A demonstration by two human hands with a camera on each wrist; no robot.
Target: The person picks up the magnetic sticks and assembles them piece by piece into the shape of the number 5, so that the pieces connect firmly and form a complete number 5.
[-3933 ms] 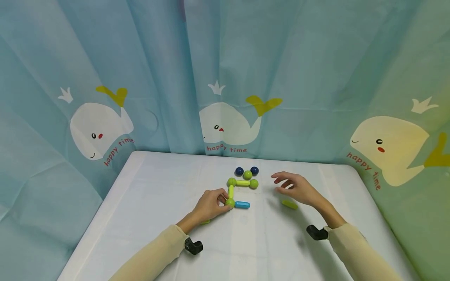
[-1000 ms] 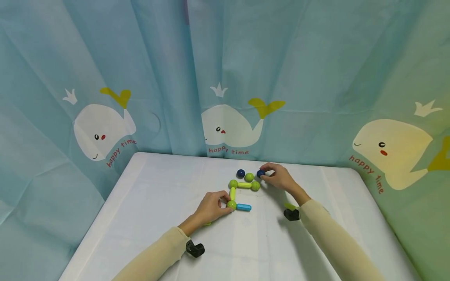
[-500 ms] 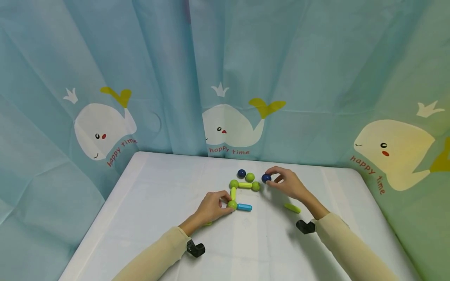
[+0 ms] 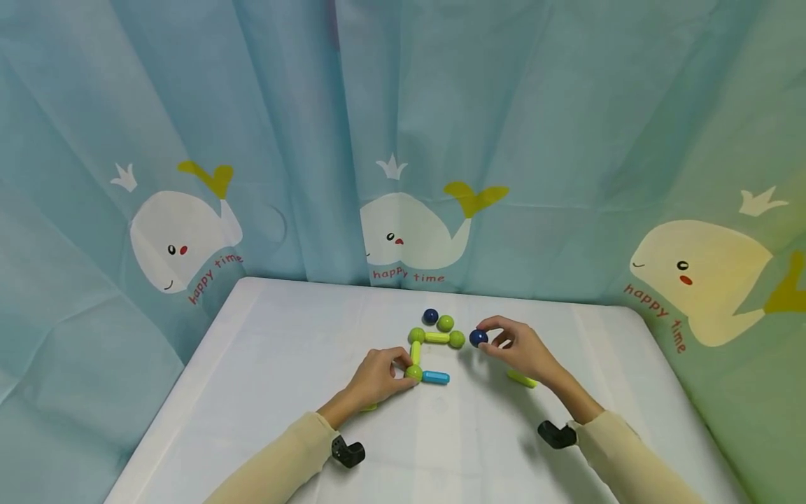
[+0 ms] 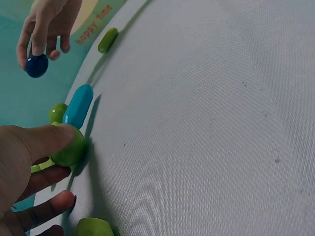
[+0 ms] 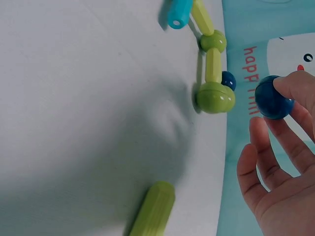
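Note:
My left hand (image 4: 379,376) pinches a green ball (image 5: 70,147) at the near corner of a joined chain of balls and rods. From that ball a blue rod (image 4: 436,377) points right, and a yellow-green rod (image 4: 415,352) runs back to a second green ball (image 4: 417,336). Another yellow-green rod (image 4: 437,337) links that one to a green ball (image 4: 457,339) at the right end. Between thumb and fingertips my right hand (image 4: 519,348) holds a dark blue ball (image 6: 273,97), raised above the table just right of the chain's end.
Behind the chain lie a loose dark blue ball (image 4: 431,316) and a green ball (image 4: 446,323). A loose green rod (image 4: 521,379) rests below the right hand; another green piece (image 5: 94,227) is partly hidden by the left hand. A whale-print curtain (image 4: 541,140) borders the white table (image 4: 283,336).
My right hand has picked up the right-hand dark blue ball from the back group and brought it nearer, beside the chain's end. The left hand keeps its hold on the corner ball.

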